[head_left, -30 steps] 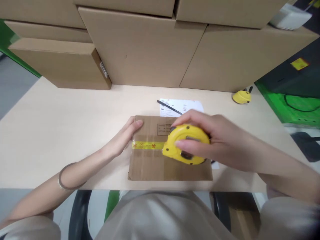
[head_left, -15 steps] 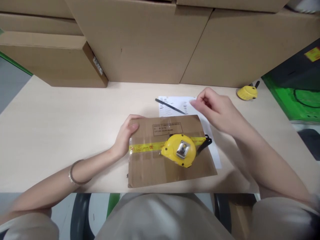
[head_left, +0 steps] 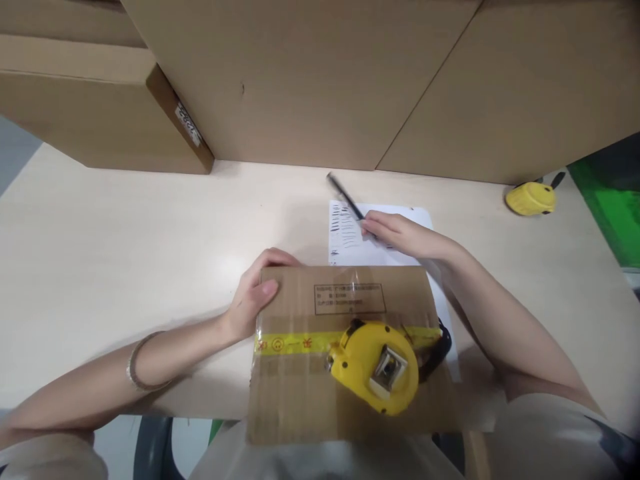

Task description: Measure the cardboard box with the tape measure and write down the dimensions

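My left hand [head_left: 255,293] grips the left edge of a small cardboard box [head_left: 295,393], thumb on top and fingers behind its far corner. Yellow tape [head_left: 295,344] with red print runs across the box, and a printed frame of text [head_left: 350,299] sits above it. A yellow tape measure [head_left: 367,367] with a metal clip and a black strap lies on the box. Beyond the box, my right hand [head_left: 395,233] is closed on a dark pen [head_left: 345,195], over a sheet of paper [head_left: 345,250] covered with rows of short marks. The box hides the sheet's near part.
Large cardboard boxes [head_left: 310,87] form a wall along the back of the table [head_left: 125,253]. Another box [head_left: 100,120] with a handwritten label stands at the back left. A second yellow tape measure [head_left: 530,199] rests at the back right. Part of a chair [head_left: 157,447] shows below.
My right hand has come down onto the pen and taken hold of it, tilting it off the paper. The box, with the tape measure on it, is nearer to me, its far edge raised.
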`<state>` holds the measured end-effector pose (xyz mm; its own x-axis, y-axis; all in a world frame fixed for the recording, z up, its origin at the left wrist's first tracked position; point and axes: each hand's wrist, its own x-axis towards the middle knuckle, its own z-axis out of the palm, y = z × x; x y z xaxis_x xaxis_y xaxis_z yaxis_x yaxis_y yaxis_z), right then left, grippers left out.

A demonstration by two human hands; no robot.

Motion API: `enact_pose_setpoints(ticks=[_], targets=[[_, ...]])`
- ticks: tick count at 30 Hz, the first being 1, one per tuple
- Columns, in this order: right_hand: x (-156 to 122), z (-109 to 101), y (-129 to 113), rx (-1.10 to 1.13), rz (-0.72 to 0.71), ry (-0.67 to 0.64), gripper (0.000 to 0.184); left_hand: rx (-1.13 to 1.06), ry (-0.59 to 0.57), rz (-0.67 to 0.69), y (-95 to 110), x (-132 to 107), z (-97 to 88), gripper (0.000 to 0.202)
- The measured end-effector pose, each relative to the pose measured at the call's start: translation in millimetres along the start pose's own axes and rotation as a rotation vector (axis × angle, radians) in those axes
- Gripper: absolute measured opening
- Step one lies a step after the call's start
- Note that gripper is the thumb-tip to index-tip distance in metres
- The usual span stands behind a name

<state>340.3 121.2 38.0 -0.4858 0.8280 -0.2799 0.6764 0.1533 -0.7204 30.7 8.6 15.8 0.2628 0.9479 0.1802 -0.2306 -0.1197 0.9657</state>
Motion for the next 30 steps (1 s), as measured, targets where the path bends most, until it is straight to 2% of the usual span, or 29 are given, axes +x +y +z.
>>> enact_pose_setpoints(ticks=[5,11,15,19,23,30], targets=[[6.0,11.8,13.2,0.324,-0.066,0.060,0.055,-0.049,-0.121,0.023,-0.7,-0.2,-1.4,0.038],[23.2,29.7,9.6,0.473,-0.069,0.111,0.044,-0.030,-0.171,0.068,-0.1,-1.0,-0.8,0.040],[23.6,30.7,4.1,0.509,-0.050,0.132,0.045,0.005,-0.145,0.046,1.7,-2.1,0.0,0.039],[9.7,31.6,1.0,0.509,-0.008,0.042,0.040,0.011,-0.102,0.042,1.7,-4.8,0.0,0.038],[5.9,34.7,-0.3,0.510,0.019,0.004,0.041,0.007,-0.132,0.056,-1.1,-5.0,-1.5,0.042],[13.3,37.4,-1.4,0.437,0.001,0.042,0.034,0.022,-0.151,0.058,-3.5,-3.6,-3.1,0.044]])
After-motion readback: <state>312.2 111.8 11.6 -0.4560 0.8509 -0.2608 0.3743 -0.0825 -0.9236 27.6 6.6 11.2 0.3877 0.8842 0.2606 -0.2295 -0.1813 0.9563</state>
